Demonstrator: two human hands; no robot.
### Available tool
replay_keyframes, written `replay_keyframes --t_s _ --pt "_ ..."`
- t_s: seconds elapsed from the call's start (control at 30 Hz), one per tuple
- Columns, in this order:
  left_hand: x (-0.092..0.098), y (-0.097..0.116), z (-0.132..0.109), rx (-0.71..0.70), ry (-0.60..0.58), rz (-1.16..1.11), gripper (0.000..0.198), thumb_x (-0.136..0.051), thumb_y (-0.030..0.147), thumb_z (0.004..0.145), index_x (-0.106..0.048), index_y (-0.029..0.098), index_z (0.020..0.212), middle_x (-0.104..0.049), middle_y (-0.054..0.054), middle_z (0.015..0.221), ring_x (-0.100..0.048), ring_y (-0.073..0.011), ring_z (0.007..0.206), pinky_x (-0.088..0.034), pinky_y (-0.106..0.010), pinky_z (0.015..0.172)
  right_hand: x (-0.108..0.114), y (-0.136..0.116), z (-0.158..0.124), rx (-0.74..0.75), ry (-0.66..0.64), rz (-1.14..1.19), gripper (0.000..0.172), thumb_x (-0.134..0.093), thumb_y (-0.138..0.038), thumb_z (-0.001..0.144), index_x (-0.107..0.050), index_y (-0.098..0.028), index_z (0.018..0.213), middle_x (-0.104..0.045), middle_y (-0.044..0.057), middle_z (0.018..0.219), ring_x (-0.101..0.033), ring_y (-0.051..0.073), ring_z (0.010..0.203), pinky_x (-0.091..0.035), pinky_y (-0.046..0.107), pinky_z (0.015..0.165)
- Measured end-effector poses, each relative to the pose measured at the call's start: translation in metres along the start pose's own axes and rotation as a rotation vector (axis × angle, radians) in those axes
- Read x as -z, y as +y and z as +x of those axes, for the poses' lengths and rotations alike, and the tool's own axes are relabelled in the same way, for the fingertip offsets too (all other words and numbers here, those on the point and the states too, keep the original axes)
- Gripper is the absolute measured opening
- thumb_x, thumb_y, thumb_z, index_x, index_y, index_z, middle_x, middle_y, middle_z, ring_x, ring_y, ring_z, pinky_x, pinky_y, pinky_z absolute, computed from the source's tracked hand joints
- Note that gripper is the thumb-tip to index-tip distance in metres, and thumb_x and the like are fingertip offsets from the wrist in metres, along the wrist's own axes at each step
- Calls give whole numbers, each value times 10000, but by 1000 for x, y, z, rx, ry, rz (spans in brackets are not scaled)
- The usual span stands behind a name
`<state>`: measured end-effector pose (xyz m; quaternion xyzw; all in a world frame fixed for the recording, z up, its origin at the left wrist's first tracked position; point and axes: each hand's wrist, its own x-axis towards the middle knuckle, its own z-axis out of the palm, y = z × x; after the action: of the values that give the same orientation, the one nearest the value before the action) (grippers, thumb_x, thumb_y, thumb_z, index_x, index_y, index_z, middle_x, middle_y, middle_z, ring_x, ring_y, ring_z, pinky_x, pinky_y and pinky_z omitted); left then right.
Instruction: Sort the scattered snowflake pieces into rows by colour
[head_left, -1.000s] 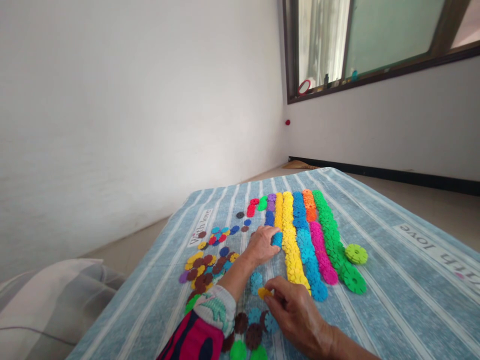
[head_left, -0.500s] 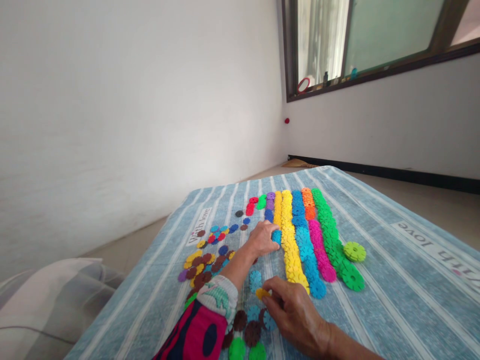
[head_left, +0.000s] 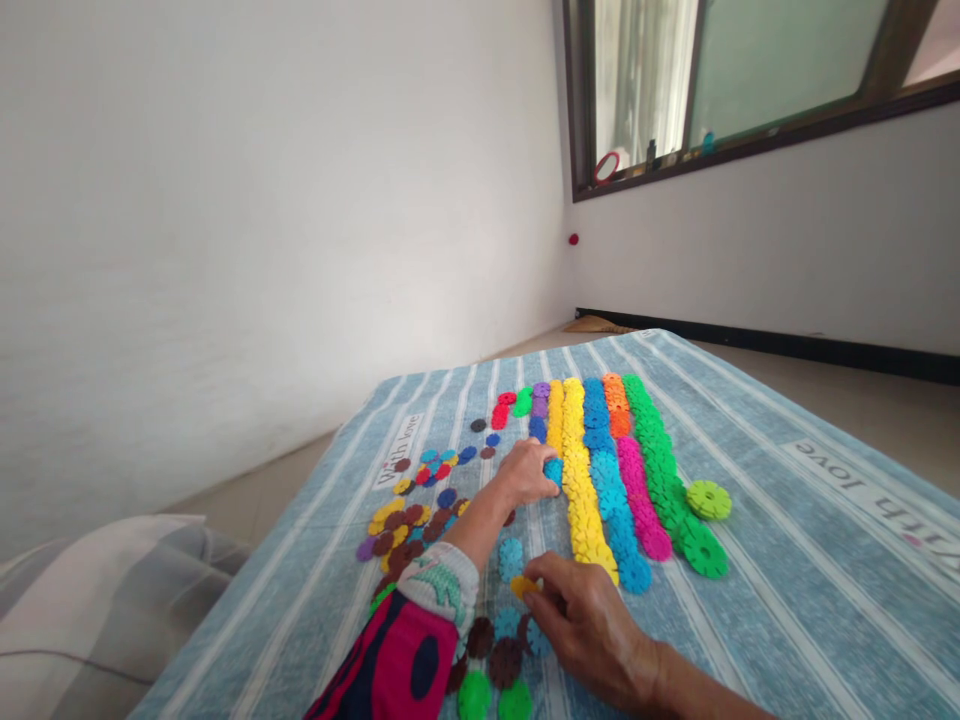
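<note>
Pinched in left hand [head_left: 525,472]: blue disc [head_left: 554,470], just left of yellow row [head_left: 583,500], laid lengthwise away from body; gripped in right hand [head_left: 596,630], nearer the body: orange disc [head_left: 521,586], above striped sheet [head_left: 750,620].

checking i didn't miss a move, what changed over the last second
Nothing visibly moved. The left hand still holds a blue disc beside the yellow row, and the right hand still pinches an orange-yellow disc. The loose discs lie as before.
</note>
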<state>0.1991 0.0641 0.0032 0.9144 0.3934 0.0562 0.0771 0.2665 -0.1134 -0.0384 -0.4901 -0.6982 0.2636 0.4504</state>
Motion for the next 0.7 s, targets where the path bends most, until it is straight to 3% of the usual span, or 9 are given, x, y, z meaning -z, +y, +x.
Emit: replay_keyframes --t_s 0.53,0.7 --pt "-1 0 1 64 32 -89 347 -723 258 533 -668 170 864 -639 -32 878 -588 -197 824 -447 -264 697 1 -1 1 9 -13 -20 122 -454 -234 895 -548 -199 825 -491 -49 586 -419 99 499 -276 209 509" --pt "-1 4 -5 146 35 -124 343 -710 257 563 -629 174 885 -629 0 785 -577 -168 727 -412 -249 621 1 -2 0 9 -10 -24 124 -458 -233 892 -552 -195 822 -500 -45 590 -432 100 504 -285 208 514"
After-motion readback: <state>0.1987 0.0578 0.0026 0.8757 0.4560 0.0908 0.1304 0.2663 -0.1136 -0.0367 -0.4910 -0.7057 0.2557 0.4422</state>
